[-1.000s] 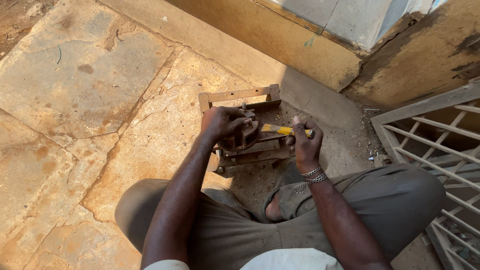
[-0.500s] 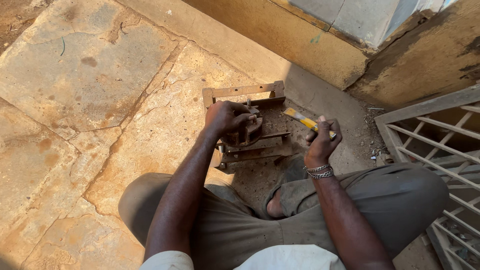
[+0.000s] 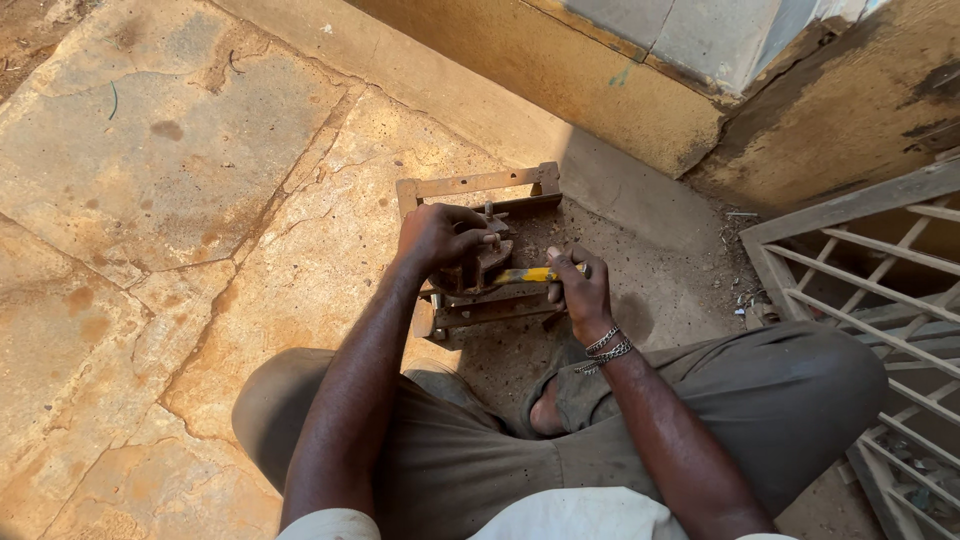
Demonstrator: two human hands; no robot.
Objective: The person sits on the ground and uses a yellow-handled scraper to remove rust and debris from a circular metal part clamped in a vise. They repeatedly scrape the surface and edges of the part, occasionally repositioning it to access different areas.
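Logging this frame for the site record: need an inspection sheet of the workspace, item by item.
Surface: cracked stone paving, dusty, with a sandy patch under the work.
Job's things: rusty metal frame lying on the ground, with a dark metal block mounted in it; yellow-handled tool laid toward the block.
Clutter: small debris by the grille's corner.
Hands: left hand grips the top of the block; right hand holds the tool's handle, bracelets on its wrist.
Cables: nothing seen.
Surroundings: ochre wall base ahead; metal grille on the right; the person sits cross-legged.
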